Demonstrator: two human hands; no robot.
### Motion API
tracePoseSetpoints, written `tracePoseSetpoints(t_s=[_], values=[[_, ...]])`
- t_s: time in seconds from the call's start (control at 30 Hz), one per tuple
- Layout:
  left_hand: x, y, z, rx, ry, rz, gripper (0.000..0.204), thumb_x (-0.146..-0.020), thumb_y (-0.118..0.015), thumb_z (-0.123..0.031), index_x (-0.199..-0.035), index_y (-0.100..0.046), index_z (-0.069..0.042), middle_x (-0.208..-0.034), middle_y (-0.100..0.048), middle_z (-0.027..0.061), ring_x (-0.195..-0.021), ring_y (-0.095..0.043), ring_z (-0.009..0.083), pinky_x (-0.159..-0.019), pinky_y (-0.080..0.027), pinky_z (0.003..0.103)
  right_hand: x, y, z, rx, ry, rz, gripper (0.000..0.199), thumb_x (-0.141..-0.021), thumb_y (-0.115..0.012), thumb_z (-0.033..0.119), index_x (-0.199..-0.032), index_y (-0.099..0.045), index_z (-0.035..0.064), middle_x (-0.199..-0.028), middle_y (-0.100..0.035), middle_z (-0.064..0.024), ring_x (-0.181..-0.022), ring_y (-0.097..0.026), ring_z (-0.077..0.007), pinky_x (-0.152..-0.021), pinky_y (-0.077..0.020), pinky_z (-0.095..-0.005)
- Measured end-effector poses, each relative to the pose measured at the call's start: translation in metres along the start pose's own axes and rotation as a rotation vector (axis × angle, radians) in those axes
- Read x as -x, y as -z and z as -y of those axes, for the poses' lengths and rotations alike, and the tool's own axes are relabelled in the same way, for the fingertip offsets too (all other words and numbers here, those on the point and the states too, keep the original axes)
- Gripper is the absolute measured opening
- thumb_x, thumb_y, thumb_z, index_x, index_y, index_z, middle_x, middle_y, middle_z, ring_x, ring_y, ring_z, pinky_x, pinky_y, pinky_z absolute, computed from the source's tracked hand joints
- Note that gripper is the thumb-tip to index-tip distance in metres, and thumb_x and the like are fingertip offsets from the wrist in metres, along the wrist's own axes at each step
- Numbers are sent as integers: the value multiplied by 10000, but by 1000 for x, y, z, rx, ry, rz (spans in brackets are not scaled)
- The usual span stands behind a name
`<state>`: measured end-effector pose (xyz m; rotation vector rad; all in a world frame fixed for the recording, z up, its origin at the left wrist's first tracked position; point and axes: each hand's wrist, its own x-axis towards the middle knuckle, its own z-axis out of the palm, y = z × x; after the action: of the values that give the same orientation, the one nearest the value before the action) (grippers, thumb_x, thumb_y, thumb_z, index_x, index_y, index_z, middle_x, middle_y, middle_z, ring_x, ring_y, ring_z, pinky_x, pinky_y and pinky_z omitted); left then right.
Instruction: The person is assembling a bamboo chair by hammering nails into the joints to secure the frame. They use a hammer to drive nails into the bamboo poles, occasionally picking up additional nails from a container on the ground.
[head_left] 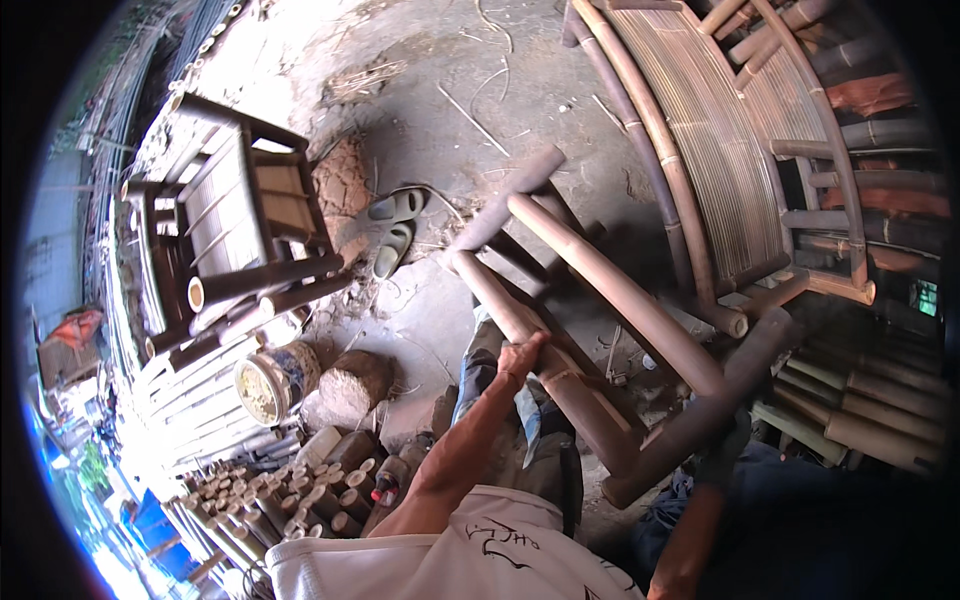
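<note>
A brown bamboo frame (pixel 610 290), with two long poles joined to a thick crosspiece at each end, stands tilted in front of me. My left hand (pixel 524 354) is closed around the near long pole, about midway along. At the lower right, my right hand (pixel 726 446) is at the thick dark crosspiece (pixel 700 410) and seems to grip it. Deep shadow covers that hand, so its fingers show poorly. Shorter bars of the frame reach down toward the floor beneath the long poles.
A slatted bamboo seat (pixel 715 130) stands at the right, before stacked bamboo pieces. Left are a bamboo chair (pixel 225 215), a bucket (pixel 268 385), a log stump (pixel 355 380) and bundled cut bamboo (pixel 290 505). Sandals (pixel 395 235) lie on the concrete floor (pixel 430 110).
</note>
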<state>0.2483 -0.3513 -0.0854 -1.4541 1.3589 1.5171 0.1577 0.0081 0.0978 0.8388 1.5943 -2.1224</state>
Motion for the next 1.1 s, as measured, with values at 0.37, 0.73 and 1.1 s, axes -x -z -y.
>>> tracePoseSetpoints(t_s=[0.37, 0.73, 1.1], values=[[-19, 79, 133, 572, -135, -423, 672, -762, -765, -476, -1045, -676, 127, -1006, -706, 188, -929, -654, 256, -846, -504, 374, -97, -32, -119, -486, -428, 276, 488, -982, -408, 351, -1325, -510, 19, -1248, -601, -178, -1060, -617, -380, -951, -473, -623], [-41, 12, 146, 885, 353, -319, 943, -677, -785, -637, -1343, -531, -19, -1267, -574, 90, -990, -557, 243, -691, -478, 390, -273, -138, -161, 511, -300, 127, 257, -872, -611, 383, -764, -564, 154, -636, -454, 16, -513, -457, -139, -487, -402, -335], [-85, -55, 109, 975, 406, -228, 830, -703, -772, -667, -1318, -533, -163, -1018, -596, 14, -545, -475, 136, -440, -266, 269, -337, -92, -135, 744, -136, 299, 271, -976, -546, 313, -770, -511, 140, -602, -425, 44, -460, -410, -104, -430, -337, -270]])
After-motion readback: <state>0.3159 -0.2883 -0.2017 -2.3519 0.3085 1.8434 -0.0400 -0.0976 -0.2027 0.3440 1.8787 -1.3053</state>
